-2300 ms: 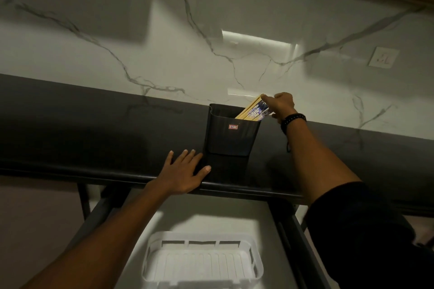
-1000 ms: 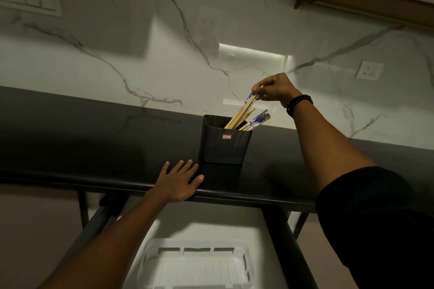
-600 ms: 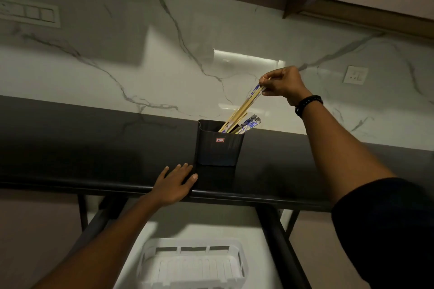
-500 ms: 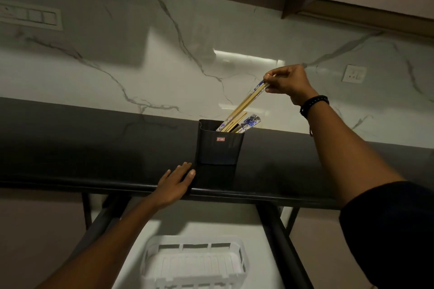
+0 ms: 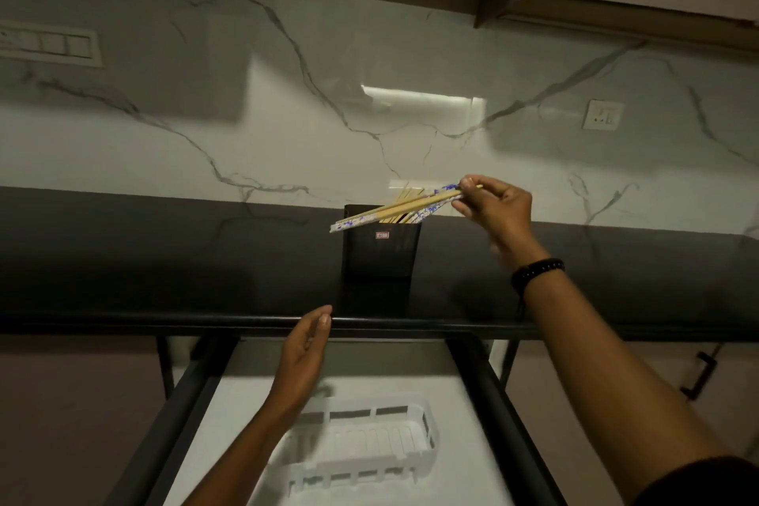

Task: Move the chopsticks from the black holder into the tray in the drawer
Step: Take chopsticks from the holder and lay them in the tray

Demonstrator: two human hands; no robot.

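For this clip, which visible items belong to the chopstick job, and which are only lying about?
Job:
- held chopsticks, pinched by right hand
- remaining chopsticks in black holder
- white tray in drawer
- left hand, holding nothing

Not part of it:
- switch panel
- wall socket
- cabinet handle

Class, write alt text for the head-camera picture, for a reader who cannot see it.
The right hand pinches several chopsticks, held nearly level across the front of a black holder on a counter; more chopsticks stand inside it. The open left hand is by the counter's edge, above a white tray in the drawer.
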